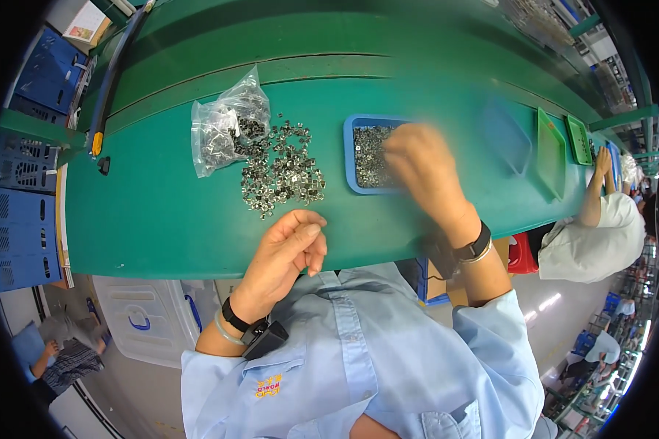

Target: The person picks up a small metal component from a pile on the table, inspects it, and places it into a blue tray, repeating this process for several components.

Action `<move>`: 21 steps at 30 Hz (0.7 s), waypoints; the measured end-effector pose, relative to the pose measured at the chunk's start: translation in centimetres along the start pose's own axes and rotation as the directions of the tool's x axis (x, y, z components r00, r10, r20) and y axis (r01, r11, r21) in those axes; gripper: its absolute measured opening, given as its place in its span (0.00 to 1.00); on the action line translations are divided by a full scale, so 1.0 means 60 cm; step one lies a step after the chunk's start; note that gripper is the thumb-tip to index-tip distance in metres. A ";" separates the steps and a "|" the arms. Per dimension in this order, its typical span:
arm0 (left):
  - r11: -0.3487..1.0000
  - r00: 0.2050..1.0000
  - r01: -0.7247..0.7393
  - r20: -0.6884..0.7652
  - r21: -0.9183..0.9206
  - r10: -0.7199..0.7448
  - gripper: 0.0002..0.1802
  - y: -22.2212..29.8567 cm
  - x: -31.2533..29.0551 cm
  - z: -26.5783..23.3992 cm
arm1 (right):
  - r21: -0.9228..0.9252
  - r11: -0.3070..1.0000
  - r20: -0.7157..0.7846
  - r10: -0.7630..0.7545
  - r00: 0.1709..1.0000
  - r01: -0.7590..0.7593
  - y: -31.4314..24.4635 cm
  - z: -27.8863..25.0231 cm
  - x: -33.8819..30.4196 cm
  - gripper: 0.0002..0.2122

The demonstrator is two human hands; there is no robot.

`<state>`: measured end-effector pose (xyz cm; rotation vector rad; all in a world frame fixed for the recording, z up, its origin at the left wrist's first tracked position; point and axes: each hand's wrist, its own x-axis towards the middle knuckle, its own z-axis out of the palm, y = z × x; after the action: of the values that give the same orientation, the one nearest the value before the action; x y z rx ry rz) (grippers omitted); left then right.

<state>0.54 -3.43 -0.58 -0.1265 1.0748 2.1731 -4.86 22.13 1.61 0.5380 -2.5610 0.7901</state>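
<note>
Small dark and silvery metal pieces (282,179) lie in a loose heap on the green bench. A clear plastic bag (211,139) with more of them rests open beside the heap. My left hand (285,245) is just in front of the heap near the bench edge, fingers curled and thumb against the index finger; anything in it is too small to make out. A blue tray (350,157) holds many similar metal pieces. Over its right side hovers my right hand (426,164), slightly blurred, with bent fingers drawn together; what they hold, if anything, is hidden.
Right of the blue tray are a smeared blue tray shape (509,135), a green tray (551,155) and a smaller green tray (579,139). Another person (589,238) sits at the bench's right end. Blue crates (23,238) stand at left; a lidded clear bin (143,318) is below.
</note>
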 end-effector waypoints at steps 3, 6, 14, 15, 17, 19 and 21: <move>0.999 1.000 0.002 0.000 -0.044 -0.002 0.08 0.001 -0.003 -0.011 | 0.003 0.990 0.117 -0.142 0.983 0.143 -0.024 0.030 0.009 0.07; 0.998 1.000 -0.003 0.007 -0.063 0.003 0.08 0.005 -0.004 -0.015 | -0.021 0.971 0.213 -0.228 0.950 0.238 -0.048 0.064 0.019 0.07; 0.996 0.999 0.021 0.025 -0.085 -0.019 0.08 0.008 0.001 -0.017 | -0.118 0.945 0.349 -0.249 0.904 0.306 -0.063 0.086 0.038 0.07; 0.997 1.000 0.013 0.019 -0.081 -0.011 0.08 0.008 0.002 -0.018 | -0.076 0.954 0.330 -0.252 0.910 0.291 -0.061 0.086 0.037 0.07; 0.998 1.000 -0.003 0.008 -0.070 0.004 0.09 0.009 0.004 -0.017 | -0.032 0.960 0.311 -0.254 0.916 0.277 -0.057 0.083 0.036 0.07; 0.998 1.000 -0.017 -0.024 -0.066 0.015 0.09 0.012 0.009 -0.010 | 0.029 0.970 0.239 -0.241 0.940 0.242 -0.055 0.079 0.031 0.07; 0.998 0.996 -0.041 -0.081 -0.056 0.037 0.10 0.017 0.015 0.000 | 0.059 0.973 0.202 -0.229 0.952 0.222 -0.058 0.073 0.027 0.07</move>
<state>-0.77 -3.37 -0.28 -0.2223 1.0670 2.2518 -5.75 16.47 0.57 0.9519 -2.6108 0.7321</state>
